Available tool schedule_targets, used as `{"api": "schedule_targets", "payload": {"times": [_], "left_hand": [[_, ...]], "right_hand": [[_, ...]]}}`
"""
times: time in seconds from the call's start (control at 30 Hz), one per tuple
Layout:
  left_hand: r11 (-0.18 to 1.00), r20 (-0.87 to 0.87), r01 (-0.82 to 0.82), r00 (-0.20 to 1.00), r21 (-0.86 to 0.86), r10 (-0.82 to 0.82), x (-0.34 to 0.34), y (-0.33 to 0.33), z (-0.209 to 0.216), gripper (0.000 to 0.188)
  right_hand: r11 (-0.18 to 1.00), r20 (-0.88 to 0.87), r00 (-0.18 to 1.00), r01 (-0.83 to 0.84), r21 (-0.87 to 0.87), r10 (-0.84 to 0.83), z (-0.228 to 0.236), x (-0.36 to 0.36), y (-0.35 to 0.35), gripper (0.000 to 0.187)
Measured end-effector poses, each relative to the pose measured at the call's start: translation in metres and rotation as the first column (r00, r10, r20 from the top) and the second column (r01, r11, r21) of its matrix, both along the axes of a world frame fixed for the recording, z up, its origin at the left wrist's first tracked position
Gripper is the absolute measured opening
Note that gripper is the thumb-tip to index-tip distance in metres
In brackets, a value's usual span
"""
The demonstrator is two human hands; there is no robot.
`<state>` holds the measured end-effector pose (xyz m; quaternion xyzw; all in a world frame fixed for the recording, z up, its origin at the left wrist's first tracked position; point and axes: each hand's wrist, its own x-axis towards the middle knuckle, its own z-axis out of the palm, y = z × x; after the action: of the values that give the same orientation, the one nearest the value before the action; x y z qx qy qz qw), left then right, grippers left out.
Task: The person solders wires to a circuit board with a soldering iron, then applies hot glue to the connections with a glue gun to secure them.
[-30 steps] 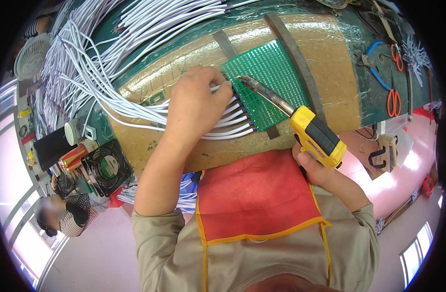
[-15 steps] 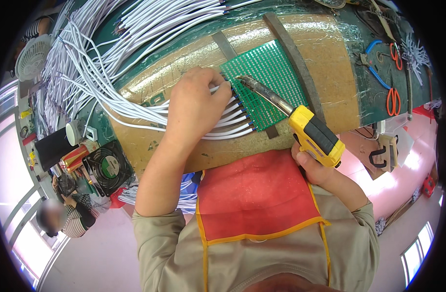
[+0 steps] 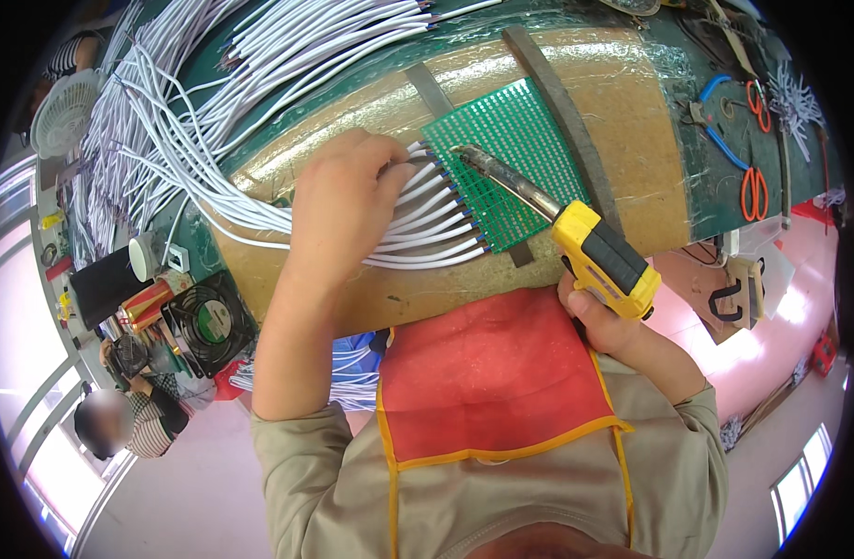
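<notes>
A yellow and black soldering gun (image 3: 606, 256) is gripped in my right hand (image 3: 599, 321). Its long metal barrel slants up and left, and the tip lies over the left part of a green perforated circuit board (image 3: 529, 140). White cables (image 3: 436, 244) with dark blue ends meet the board's left edge in a row. Over these cables, left of the board, my left hand (image 3: 348, 200) is bent with thumb and forefinger close together around the upper ones. Its other fingertips are hidden behind the hand.
Two metal bars (image 3: 567, 121) lie on the cardboard work surface (image 3: 632, 93) by the board. Bundles of white cables (image 3: 325, 28) cover the back left. Blue-handled pliers (image 3: 716, 126) and orange-handled scissors (image 3: 754, 194) lie at right. A black fan (image 3: 208, 321) stands left; another person (image 3: 152, 424) sits beyond.
My left hand has moved left, away from the board's edge, uncovering more of the cables there. The soldering gun and my right hand have stayed almost still.
</notes>
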<state>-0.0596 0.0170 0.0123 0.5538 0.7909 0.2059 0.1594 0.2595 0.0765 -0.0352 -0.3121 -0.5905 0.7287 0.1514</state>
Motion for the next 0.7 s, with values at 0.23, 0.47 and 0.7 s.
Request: {"api": "schedule_targets", "payload": {"times": [0.23, 0.47, 0.7], "left_hand": [[0.981, -0.248, 0.177, 0.957, 0.085, -0.152, -0.003, 0.007, -0.014, 0.010], [0.956, -0.284, 0.206, 0.948, 0.208, -0.142, -0.004, 0.003, -0.018, 0.011], [0.998, 0.067, 0.058, 0.996, 0.006, -0.058, -0.012, 0.008, 0.001, 0.019]], "right_hand": [[0.998, -0.045, 0.999, 0.007, -0.065, -0.010, 0.000, -0.001, 0.001, 0.011], [0.999, -0.011, 0.999, -0.035, -0.036, 0.034, 0.000, 0.001, 0.002, 0.010], [0.993, -0.009, 0.998, -0.068, -0.099, 0.067, 0.002, 0.001, 0.006, 0.007]]}}
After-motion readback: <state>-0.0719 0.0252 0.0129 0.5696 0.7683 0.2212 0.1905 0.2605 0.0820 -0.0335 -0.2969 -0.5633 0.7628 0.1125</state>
